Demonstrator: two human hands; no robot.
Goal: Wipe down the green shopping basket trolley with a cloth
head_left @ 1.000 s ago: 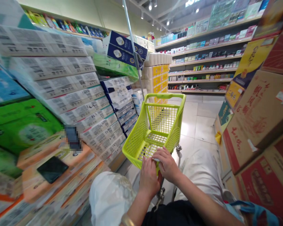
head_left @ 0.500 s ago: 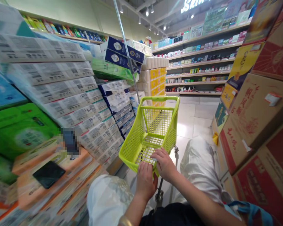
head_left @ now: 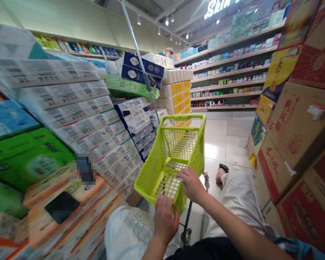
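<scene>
A small lime-green plastic shopping cart (head_left: 162, 166) stands right in front of me in a shop aisle, with its basket holding nothing I can see. My left hand (head_left: 165, 216) grips the near rim of the basket, fingers curled over the edge. My right hand (head_left: 191, 184) reaches over the rim into the basket with its fingers bent around a small whitish thing that I cannot make out. A thin metal pole (head_left: 141, 61) rises from the cart. My knees in light trousers (head_left: 235, 195) show on either side, and one sandalled foot (head_left: 222, 169) rests on the floor.
Stacked tissue packs (head_left: 81, 112) wall the left side, with a dark phone (head_left: 61, 206) lying on an orange pack. Brown and red cartons (head_left: 295, 137) are piled on the right. Tiled floor (head_left: 227, 141) runs ahead to product shelves (head_left: 233, 76).
The cart's near end has tipped and shifted slightly left and closer. My left hand slid lower on the rim, and my right hand moved further into the basket. My right leg stretched forward, showing the foot.
</scene>
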